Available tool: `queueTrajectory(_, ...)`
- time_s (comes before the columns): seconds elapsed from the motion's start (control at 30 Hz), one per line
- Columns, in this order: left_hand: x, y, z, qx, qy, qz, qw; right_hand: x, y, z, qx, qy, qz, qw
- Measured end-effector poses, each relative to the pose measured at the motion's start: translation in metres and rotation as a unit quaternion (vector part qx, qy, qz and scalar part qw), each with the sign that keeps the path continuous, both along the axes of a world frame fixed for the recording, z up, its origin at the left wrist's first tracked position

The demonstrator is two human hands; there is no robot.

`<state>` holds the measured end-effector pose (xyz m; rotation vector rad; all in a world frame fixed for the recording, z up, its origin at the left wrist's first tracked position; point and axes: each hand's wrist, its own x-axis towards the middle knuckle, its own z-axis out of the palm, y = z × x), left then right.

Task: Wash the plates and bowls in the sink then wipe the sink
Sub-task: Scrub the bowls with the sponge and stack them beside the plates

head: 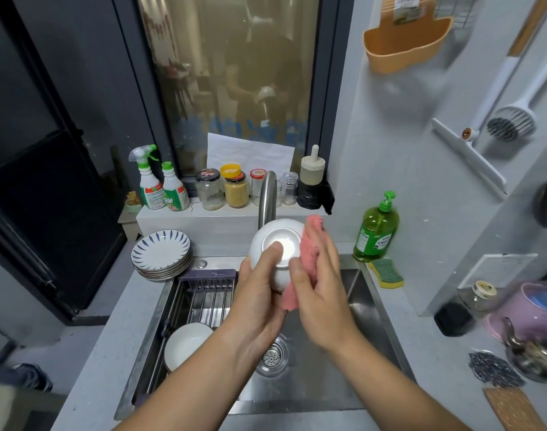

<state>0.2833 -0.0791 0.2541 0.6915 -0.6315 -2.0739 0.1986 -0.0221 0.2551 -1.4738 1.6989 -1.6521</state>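
Above the steel sink [371,309] my left hand [259,293] grips a white bowl [273,234], its underside turned towards me and my thumb on its foot ring. My right hand [320,284] presses a pink cloth [309,247] against the bowl's right side, thumb pinching the cloth. Another white bowl [185,343] lies on the drying rack [204,293] set in the sink's left half. A stack of blue-patterned plates [161,253] stands on the counter at the sink's back left corner.
The tap [267,197] rises behind the bowl. A green dish soap bottle [376,231] and a yellow-green sponge [387,273] sit at the back right. Spray bottles [160,185] and jars [236,189] line the ledge. A pink kettle [533,309] is on the right counter. The drain strainer [273,356] is below.
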Motion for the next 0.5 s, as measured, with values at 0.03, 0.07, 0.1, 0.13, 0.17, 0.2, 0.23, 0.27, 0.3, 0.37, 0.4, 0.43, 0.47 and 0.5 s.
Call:
queueTrajectory(0.03, 0.000, 0.001, 0.001, 0.000, 0.001, 0.011, 1.000, 0.002, 0.001, -0.002, 0.003, 0.001, 0.006, 1.000)
queueTrajectory(0.07, 0.000, 0.003, 0.002, -0.001, -0.001, 0.019, 1.000, 0.004, 0.001, -0.002, 0.003, -0.006, 0.006, 1.000)
queueTrajectory(0.1, -0.001, 0.006, 0.001, -0.003, -0.007, 0.017, 1.000, 0.003, 0.000, -0.001, 0.002, -0.021, -0.002, 1.000)
queueTrajectory(0.13, -0.002, 0.010, 0.001, -0.006, -0.016, 0.006, 1.000, 0.001, -0.001, 0.001, -0.001, -0.035, -0.017, 0.999)
queueTrajectory(0.17, -0.002, 0.015, 0.002, -0.015, -0.034, -0.018, 0.999, -0.002, -0.004, 0.003, -0.008, -0.041, -0.035, 0.999)
queueTrajectory(0.2, -0.001, 0.019, 0.003, -0.026, -0.056, -0.044, 0.997, -0.006, -0.007, 0.005, -0.014, -0.037, -0.052, 0.998)
queueTrajectory(0.23, 0.001, 0.019, 0.003, -0.036, -0.072, -0.070, 0.994, -0.011, -0.011, 0.008, -0.020, -0.033, -0.059, 0.998)
queueTrajectory(0.27, 0.004, 0.019, 0.006, -0.040, -0.081, -0.092, 0.992, -0.017, -0.014, 0.010, -0.018, -0.034, -0.057, 0.998)
queueTrajectory(0.3, 0.008, 0.017, 0.006, -0.044, -0.098, -0.109, 0.988, -0.023, -0.016, 0.013, -0.009, -0.040, -0.043, 0.998)
queueTrajectory(0.37, 0.016, 0.008, 0.008, -0.067, -0.145, -0.133, 0.978, -0.036, -0.015, 0.016, 0.019, -0.041, -0.005, 0.999)
queueTrajectory(0.4, 0.019, 0.003, 0.009, -0.081, -0.161, -0.136, 0.974, -0.042, -0.013, 0.018, 0.037, -0.035, 0.022, 0.998)
queueTrajectory(0.43, 0.022, -0.003, 0.011, -0.098, -0.174, -0.133, 0.971, -0.047, -0.011, 0.020, 0.063, -0.028, 0.054, 0.996)
queueTrajectory(0.47, 0.025, -0.009, 0.013, -0.111, -0.188, -0.131, 0.967, -0.052, -0.008, 0.022, 0.092, -0.021, 0.093, 0.991)
queueTrajectory(0.5, 0.027, -0.015, 0.016, -0.127, -0.202, -0.140, 0.961, -0.055, -0.006, 0.025, 0.120, -0.010, 0.132, 0.984)
